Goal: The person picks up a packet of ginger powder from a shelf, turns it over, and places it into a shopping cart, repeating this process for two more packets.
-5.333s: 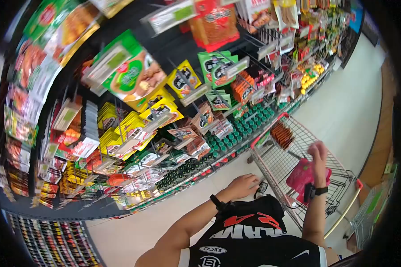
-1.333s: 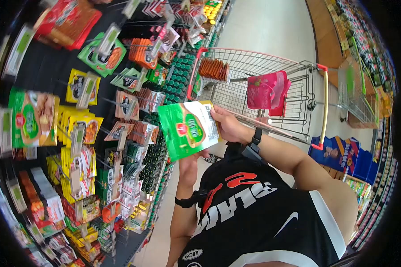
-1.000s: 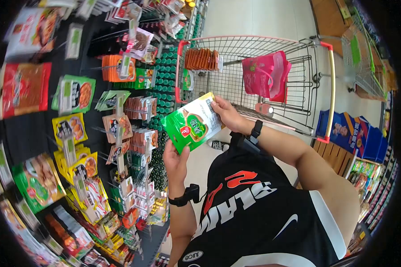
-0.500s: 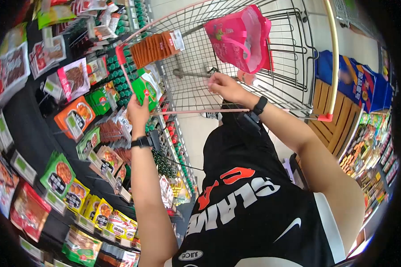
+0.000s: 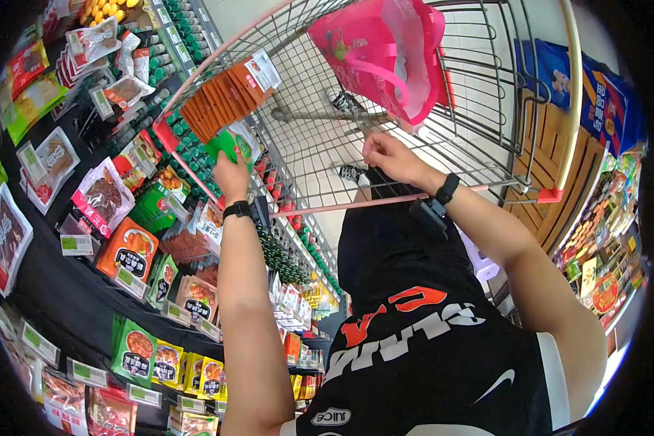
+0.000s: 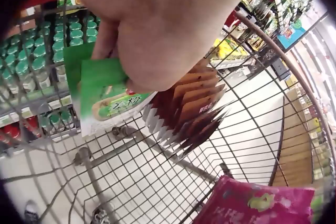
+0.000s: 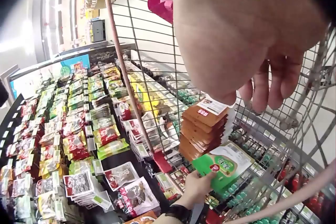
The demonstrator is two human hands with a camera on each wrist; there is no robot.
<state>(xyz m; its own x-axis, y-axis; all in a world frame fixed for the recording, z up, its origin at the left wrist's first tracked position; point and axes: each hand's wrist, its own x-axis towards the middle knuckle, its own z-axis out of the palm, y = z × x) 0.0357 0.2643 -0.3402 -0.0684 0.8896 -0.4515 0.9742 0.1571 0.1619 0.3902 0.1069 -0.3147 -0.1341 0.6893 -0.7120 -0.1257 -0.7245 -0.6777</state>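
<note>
My left hand (image 5: 231, 177) pinches a green and white food packet (image 5: 232, 145) by its green end, inside the front of the shopping cart (image 5: 166, 135). In the left wrist view, a second green packet edge (image 6: 76, 58) shows behind the held packet (image 6: 113, 100). A row of brown packets (image 5: 221, 98) stands beside it, against the cart's front. My right hand (image 5: 396, 158) hovers over the cart's near side rail, fingers loosely curled, with nothing in it. In the right wrist view, the held packet (image 7: 226, 165) lies close against the brown packets (image 7: 205, 127).
A pink bag (image 5: 367, 54) stands in the cart towards the handle (image 5: 574, 109). Shelves of hanging snack packets (image 5: 131, 251) and rows of green-capped bottles (image 5: 280, 254) run along the left. A blue printed box (image 5: 607, 102) sits on a wooden slatted stand (image 5: 552, 174) at right.
Both hands held the green packet over the cart's side. The right hand has let go, and the left has carried it down and forward beside the brown packets. The head view has turned.
</note>
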